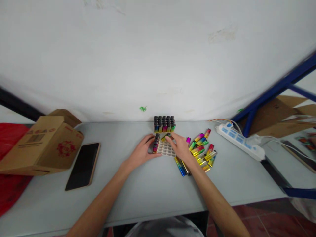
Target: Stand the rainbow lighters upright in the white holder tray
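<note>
A white plastic tray (168,149) with rows of round pockets lies on the table, its left column filled with several upright lighters (156,144). My left hand (142,151) curves around the tray's left side, fingers behind it and thumb along the near edge. Over the tray's far part, my right hand (179,144) pinches a yellow lighter (165,136) that is tilted, with its dark top toward the right. Behind the tray stands a full block of upright multicoloured lighters (165,124) with black tops. Loose shiny lighters (198,150) lie in a pile right of my right hand.
A black-screened phone (83,166) and a cardboard box (41,144) are at the left, beside red plastic (12,184). A white power strip (240,141) with cables lies at the right near a blue metal frame (274,85). A white wall (158,65) borders the table's back.
</note>
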The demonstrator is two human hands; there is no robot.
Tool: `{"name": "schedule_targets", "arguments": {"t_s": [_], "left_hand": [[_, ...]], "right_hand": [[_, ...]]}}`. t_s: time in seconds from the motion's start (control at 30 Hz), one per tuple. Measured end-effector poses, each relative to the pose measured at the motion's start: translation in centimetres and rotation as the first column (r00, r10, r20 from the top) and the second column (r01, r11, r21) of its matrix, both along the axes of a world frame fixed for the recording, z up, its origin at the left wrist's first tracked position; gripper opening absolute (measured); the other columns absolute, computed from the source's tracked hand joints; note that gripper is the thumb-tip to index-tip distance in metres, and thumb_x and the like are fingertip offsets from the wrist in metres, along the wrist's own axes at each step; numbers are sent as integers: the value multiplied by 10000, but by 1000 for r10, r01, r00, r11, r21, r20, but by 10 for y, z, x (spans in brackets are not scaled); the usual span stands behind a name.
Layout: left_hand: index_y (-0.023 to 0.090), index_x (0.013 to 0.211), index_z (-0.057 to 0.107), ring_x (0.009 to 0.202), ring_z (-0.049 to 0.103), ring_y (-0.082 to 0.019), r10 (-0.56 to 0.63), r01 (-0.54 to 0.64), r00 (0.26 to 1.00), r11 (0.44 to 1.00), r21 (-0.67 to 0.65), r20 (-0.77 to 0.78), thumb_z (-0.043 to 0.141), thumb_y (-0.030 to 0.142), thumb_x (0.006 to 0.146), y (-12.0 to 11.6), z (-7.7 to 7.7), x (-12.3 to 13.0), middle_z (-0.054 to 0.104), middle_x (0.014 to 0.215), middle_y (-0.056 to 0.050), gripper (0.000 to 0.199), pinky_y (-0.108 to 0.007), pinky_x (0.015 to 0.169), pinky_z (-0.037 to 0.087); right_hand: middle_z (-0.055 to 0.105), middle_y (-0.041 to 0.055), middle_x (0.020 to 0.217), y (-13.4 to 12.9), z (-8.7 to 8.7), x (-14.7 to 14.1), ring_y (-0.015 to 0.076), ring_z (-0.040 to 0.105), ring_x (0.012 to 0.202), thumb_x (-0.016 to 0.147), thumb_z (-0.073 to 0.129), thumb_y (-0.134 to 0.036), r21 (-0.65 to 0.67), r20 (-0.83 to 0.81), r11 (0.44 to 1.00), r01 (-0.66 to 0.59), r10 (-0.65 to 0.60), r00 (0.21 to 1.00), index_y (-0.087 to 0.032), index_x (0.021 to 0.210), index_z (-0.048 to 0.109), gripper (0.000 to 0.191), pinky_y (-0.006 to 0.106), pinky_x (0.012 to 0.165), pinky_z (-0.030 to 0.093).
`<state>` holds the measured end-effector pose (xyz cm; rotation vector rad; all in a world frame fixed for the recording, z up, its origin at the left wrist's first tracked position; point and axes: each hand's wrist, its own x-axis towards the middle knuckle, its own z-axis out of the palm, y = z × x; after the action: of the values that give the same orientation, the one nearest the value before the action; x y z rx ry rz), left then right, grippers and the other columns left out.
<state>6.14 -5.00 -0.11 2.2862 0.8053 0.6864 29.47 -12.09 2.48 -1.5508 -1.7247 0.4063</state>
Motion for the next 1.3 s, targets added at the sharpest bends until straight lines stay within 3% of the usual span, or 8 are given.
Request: {"name": "schedule_targets", "arguments": {"t_s": [0.33, 0.53, 0.73, 0.87, 0.97, 1.03, 1.17, 1.3], "left_hand": [[210, 1472, 630, 1467, 559, -364, -13, 13, 1000, 999, 33, -25, 874, 563, 842, 2, -5, -1, 589, 1557, -149, 762, -545, 1293, 446], [212, 1451, 643, 1454, 572, -378, -3, 4, 1000, 999, 40, -23, 880, 582, 825, 5, -10, -2, 593, 1553, -155, 765, -571, 1277, 458], [209, 1426, 656, 1440, 589, -376, 11, -10, 1000, 998, 60, -10, 862, 598, 837, 9, -13, -1, 623, 1528, -159, 735, -573, 1272, 460], [181, 1397, 670, 1448, 586, -388, 32, -30, 999, 998, 64, -30, 851, 638, 831, 10, -15, -2, 607, 1552, -175, 750, -588, 1269, 455], [171, 1411, 661, 1460, 574, -391, 23, -20, 999, 997, 69, -47, 819, 669, 851, 10, -15, -3, 601, 1560, -178, 766, -599, 1275, 447], [180, 1426, 654, 1463, 572, -387, 17, -13, 999, 997, 74, -48, 803, 676, 864, 10, -14, -3, 600, 1562, -171, 764, -602, 1274, 449], [186, 1423, 655, 1455, 580, -384, 18, -15, 999, 997, 74, -41, 795, 687, 865, 10, -12, -2, 607, 1550, -163, 763, -594, 1269, 456], [206, 1418, 657, 1446, 589, -373, 16, -14, 999, 998, 68, -29, 799, 699, 852, 10, -11, -1, 621, 1532, -143, 764, -565, 1272, 457]], "right_hand": [[720, 84, 1001, 14, -9, -5, 235, 680, 927, 1153, 488, -393, -6, 245, 993, -117, 115, 963, -216, 1053, 641, 255, 326, 840, 512], [756, 89, 983, 15, -4, -7, 230, 693, 874, 1137, 548, -380, -75, 377, 995, -64, 87, 922, -209, 1029, 662, 232, 331, 806, 484], [772, 126, 1067, 15, 7, -15, 253, 720, 1017, 1117, 598, -410, -128, 452, 992, 1, 58, 890, -174, 1115, 707, 260, 350, 878, 474], [783, 88, 1092, -6, 25, 10, 241, 732, 999, 1136, 540, -454, -56, 307, 997, 44, -25, 952, -193, 1387, 640, 375, 357, 912, 495], [790, 85, 1043, -34, 37, 56, 233, 736, 930, 1137, 495, -495, 4, 209, 982, 186, -183, 961, -198, 1287, 697, 389, 353, 916, 511], [788, 94, 945, -58, 39, 92, 247, 731, 853, 1117, 466, -565, 7, 206, 937, 349, -343, 916, -186, 1184, 726, 464, 364, 861, 520], [766, 106, 789, -110, 24, 142, 275, 717, 720, 1019, 460, -756, -89, 250, 794, 602, -567, 785, -163, 1129, 713, 654, 382, 748, 509], [753, 80, 758, -136, -1, 142, 293, 732, 743, 951, 566, -751, -183, 257, 720, 670, -622, 739, -157, 1195, 679, 652, 378, 739, 504]]}}
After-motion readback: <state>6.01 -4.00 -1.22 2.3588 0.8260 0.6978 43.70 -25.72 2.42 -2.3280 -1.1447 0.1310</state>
